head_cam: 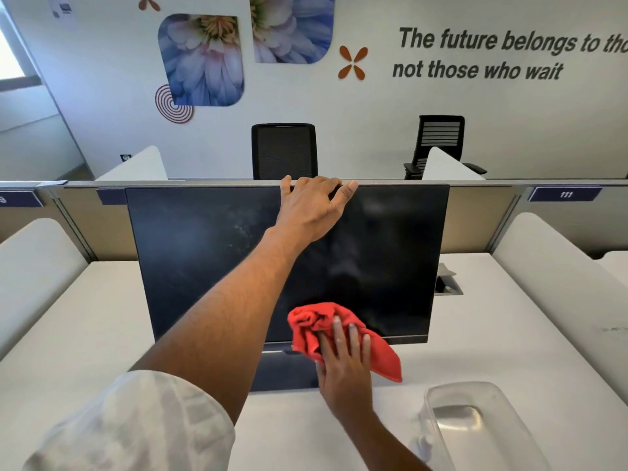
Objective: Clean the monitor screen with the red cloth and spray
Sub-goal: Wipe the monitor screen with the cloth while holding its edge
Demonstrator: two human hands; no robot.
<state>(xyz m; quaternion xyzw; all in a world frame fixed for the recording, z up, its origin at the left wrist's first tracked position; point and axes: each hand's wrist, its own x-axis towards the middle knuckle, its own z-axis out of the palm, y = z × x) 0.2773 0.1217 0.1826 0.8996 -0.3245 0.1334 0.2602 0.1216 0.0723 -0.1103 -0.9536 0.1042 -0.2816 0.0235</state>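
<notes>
at monitor (204,266) 6 o'clock, red cloth (384,355) pressed under flat right hand (343,368); top gripped by left hand (311,205). 10 o'clock smears (239,229) missed if strokes stay low.

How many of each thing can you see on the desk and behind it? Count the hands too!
Hands: 2 (left hand, right hand)
Monitor: 1
Red cloth: 1
Clear tub: 1
Black chairs: 2
Total: 7
</notes>
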